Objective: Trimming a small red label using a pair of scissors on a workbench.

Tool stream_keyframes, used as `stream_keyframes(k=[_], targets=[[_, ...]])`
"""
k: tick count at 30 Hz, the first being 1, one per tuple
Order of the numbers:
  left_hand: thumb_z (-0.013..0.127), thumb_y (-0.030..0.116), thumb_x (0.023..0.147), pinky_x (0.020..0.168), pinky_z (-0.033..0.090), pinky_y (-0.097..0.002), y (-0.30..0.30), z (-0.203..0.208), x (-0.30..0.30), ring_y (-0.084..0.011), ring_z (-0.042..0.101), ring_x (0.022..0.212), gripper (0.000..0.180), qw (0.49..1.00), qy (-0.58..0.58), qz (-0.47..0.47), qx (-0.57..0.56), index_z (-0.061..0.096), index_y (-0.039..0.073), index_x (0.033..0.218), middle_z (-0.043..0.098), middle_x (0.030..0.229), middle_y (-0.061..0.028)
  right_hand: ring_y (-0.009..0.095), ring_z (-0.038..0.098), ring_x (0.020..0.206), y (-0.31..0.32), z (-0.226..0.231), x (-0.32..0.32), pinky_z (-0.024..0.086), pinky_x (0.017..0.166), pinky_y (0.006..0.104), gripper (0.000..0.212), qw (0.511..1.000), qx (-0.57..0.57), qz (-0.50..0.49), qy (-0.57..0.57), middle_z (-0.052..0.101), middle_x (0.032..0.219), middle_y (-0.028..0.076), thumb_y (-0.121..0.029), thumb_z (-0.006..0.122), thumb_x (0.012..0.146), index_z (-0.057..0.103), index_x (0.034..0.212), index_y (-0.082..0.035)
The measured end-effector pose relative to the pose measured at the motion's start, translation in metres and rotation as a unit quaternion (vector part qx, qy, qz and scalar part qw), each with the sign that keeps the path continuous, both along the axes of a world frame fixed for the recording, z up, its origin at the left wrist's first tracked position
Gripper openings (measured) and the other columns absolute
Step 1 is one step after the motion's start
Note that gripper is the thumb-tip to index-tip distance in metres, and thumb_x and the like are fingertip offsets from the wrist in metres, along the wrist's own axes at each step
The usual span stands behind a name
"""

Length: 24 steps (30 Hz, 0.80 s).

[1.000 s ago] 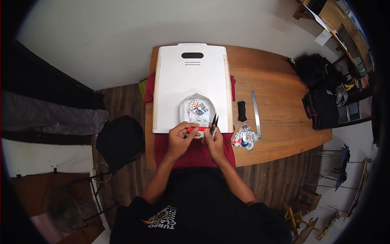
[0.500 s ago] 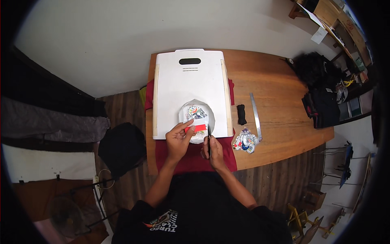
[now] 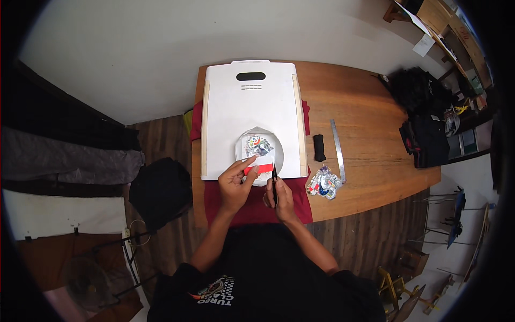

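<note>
2 hands meet at the near edge of the white board (image 3: 250, 107): left hand (image 3: 234, 185) pinches a red and white strip (image 3: 259, 166) onto the round printed sheet (image 3: 259, 147) lying on that board, right hand (image 3: 279, 196) closed around a thin dark blade (image 3: 274, 180), tip at the strip. Right of the board sit a crumpled scrap pile (image 3: 322, 183), black block (image 3: 319, 147) and metal ruler (image 3: 338, 149)

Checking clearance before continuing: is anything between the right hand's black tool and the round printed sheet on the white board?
Nothing visible. The right hand holds the black tool at the round sheet's near edge; the left hand pinches a red-and-white piece beside it.
</note>
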<state>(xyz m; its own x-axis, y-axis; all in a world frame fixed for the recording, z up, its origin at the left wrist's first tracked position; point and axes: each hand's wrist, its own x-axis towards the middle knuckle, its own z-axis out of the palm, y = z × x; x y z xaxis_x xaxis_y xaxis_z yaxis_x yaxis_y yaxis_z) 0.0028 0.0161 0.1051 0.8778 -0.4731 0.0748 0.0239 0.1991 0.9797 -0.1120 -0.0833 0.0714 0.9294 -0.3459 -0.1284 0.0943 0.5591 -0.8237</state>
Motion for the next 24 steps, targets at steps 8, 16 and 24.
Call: stream_keyframes(k=[8, 16, 24], targets=[[0.066, -0.008, 0.092, 0.080, 0.058, -0.0219, 0.0013, 0.0010, -0.0017, -0.0112, 0.065, 0.092, 0.031, 1.000, 0.005, -0.010, 0.003, 0.066, -0.008, 0.123, 0.066, 0.108, -0.0108, 0.009, 0.031, 0.044, -0.0010, -0.0030, 0.0006, 0.030, 0.048, 0.0258, 0.038, 1.000, -0.018, -0.002, -0.004, 0.035, 0.055, -0.002, -0.040, 0.033, 0.110, 0.048, 0.097, -0.008], [0.066, -0.008, 0.092, 0.080, 0.057, -0.0213, 0.0015, 0.0028, -0.0022, -0.0105, 0.064, 0.093, 0.031, 1.000, 0.012, -0.012, 0.004, 0.066, -0.009, 0.123, 0.066, 0.109, -0.0104, 0.008, 0.031, 0.045, -0.0010, 0.0012, 0.0019, 0.030, 0.048, 0.0254, 0.038, 1.000, -0.016, -0.005, -0.011, 0.034, 0.055, -0.002, -0.039, 0.033, 0.111, 0.048, 0.097, -0.007], [0.067, -0.008, 0.092, 0.081, 0.057, -0.0216, 0.0013, 0.0011, -0.0024, -0.0113, 0.064, 0.095, 0.031, 1.000, 0.008, -0.010, -0.004, 0.065, -0.009, 0.123, 0.066, 0.110, -0.0114, 0.007, 0.030, 0.045, -0.0002, 0.0028, 0.0009, 0.030, 0.048, 0.0246, 0.037, 1.000, -0.005, -0.008, -0.005, 0.034, 0.056, -0.003, -0.038, 0.034, 0.111, 0.048, 0.096, -0.007]])
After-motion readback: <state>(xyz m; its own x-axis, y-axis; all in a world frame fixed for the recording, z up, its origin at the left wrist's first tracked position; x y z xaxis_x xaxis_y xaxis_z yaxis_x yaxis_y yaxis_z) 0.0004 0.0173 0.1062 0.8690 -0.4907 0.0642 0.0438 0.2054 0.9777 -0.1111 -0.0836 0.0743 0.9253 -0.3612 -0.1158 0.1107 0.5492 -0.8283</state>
